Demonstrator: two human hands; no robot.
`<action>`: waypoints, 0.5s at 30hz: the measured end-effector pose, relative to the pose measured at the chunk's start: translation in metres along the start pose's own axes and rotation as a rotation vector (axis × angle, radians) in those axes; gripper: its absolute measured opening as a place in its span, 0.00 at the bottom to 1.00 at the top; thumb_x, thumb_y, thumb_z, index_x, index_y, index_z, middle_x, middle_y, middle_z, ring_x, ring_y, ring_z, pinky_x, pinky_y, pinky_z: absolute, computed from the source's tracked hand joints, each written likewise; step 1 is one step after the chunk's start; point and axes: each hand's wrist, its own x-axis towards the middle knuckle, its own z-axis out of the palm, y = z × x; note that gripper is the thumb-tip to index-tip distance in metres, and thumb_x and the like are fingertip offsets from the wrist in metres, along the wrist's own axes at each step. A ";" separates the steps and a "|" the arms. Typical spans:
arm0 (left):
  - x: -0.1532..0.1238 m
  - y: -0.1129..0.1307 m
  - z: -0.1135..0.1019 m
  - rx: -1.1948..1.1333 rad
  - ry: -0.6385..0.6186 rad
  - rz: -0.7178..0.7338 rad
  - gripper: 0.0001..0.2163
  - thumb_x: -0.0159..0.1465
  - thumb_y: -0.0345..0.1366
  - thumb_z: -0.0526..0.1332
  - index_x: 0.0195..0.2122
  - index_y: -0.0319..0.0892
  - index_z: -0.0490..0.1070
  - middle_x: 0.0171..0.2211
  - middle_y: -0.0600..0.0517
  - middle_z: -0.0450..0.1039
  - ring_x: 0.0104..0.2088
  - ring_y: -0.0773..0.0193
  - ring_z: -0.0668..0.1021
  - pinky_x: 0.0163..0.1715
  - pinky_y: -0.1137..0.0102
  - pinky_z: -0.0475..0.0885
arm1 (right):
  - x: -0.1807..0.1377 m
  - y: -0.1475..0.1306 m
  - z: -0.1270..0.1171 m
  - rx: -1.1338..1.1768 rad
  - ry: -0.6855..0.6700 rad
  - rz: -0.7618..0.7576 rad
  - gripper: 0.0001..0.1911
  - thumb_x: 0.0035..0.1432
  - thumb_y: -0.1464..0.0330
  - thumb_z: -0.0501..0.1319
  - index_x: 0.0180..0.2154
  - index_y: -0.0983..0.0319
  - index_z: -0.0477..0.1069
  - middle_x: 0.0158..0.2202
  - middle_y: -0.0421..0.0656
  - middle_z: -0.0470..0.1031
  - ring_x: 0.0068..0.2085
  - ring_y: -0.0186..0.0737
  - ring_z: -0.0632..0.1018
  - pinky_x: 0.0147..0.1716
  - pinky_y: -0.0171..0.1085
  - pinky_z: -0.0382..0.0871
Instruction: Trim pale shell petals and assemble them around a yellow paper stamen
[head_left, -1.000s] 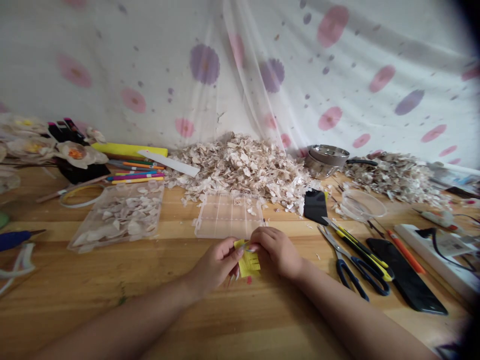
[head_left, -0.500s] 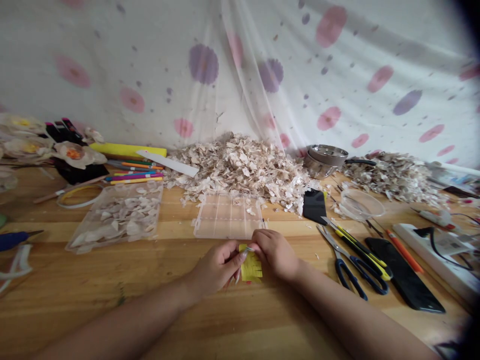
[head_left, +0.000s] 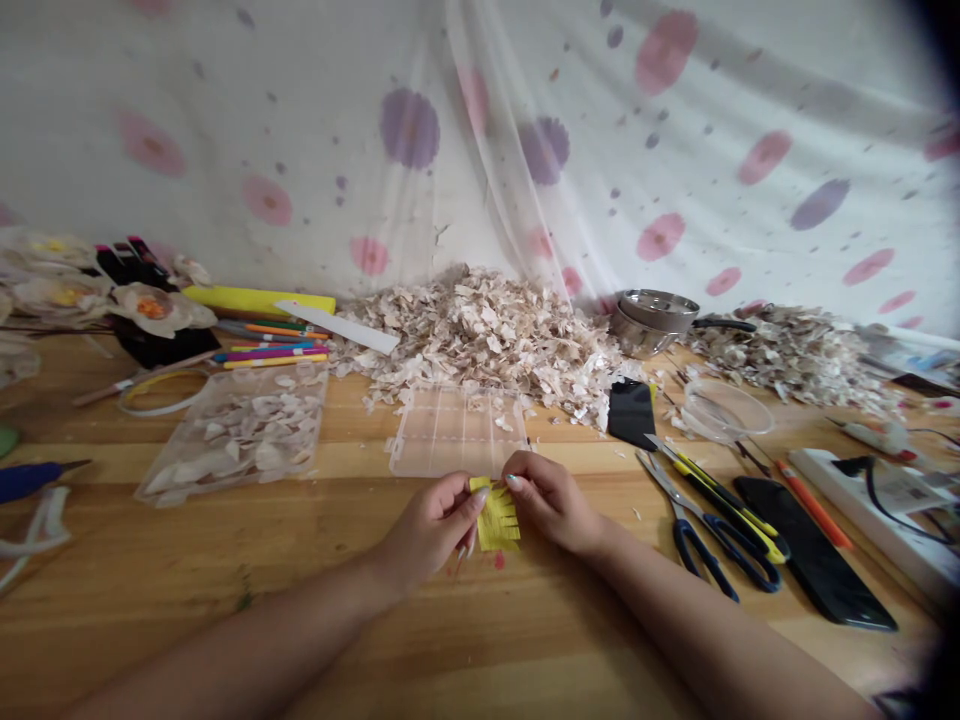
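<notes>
The worktop [head_left: 300, 600] carries a big heap of pale flakes [head_left: 480, 335] beyond the grip, and a clear divided box [head_left: 457, 432] just past it. Scissors [head_left: 701, 530] lie to its right. Left hand [head_left: 431, 525] and right hand [head_left: 551, 500] both pinch the yellow fringed paper [head_left: 499, 518] at its top edge. Fringe looks cut along its lower edge; no roll shows.

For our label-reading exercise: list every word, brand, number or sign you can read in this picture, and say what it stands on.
None can be read.
White power strip at the right edge: a pale label with dark marks, too blurred to read.
Fringed yellow paper piece, pinched between the left hand and right hand: no print visible.
</notes>
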 end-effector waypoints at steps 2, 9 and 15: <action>0.000 0.000 0.000 -0.008 -0.002 -0.003 0.18 0.59 0.52 0.56 0.29 0.40 0.62 0.16 0.60 0.60 0.17 0.72 0.64 0.18 0.75 0.58 | 0.000 -0.001 0.000 -0.007 -0.026 -0.028 0.12 0.64 0.61 0.50 0.34 0.62 0.65 0.28 0.42 0.69 0.28 0.35 0.70 0.28 0.32 0.65; 0.000 0.001 0.001 0.012 -0.009 -0.005 0.18 0.59 0.52 0.56 0.29 0.40 0.62 0.16 0.59 0.61 0.17 0.71 0.64 0.19 0.75 0.58 | 0.003 -0.006 -0.002 -0.116 -0.092 -0.176 0.09 0.64 0.67 0.49 0.33 0.61 0.64 0.28 0.45 0.70 0.29 0.37 0.70 0.29 0.35 0.66; -0.001 0.002 0.001 0.022 -0.024 -0.016 0.18 0.59 0.52 0.56 0.29 0.40 0.62 0.16 0.59 0.61 0.17 0.71 0.64 0.19 0.75 0.58 | 0.005 -0.008 -0.006 -0.193 -0.084 -0.204 0.07 0.63 0.66 0.51 0.36 0.62 0.63 0.28 0.46 0.71 0.29 0.39 0.71 0.29 0.36 0.65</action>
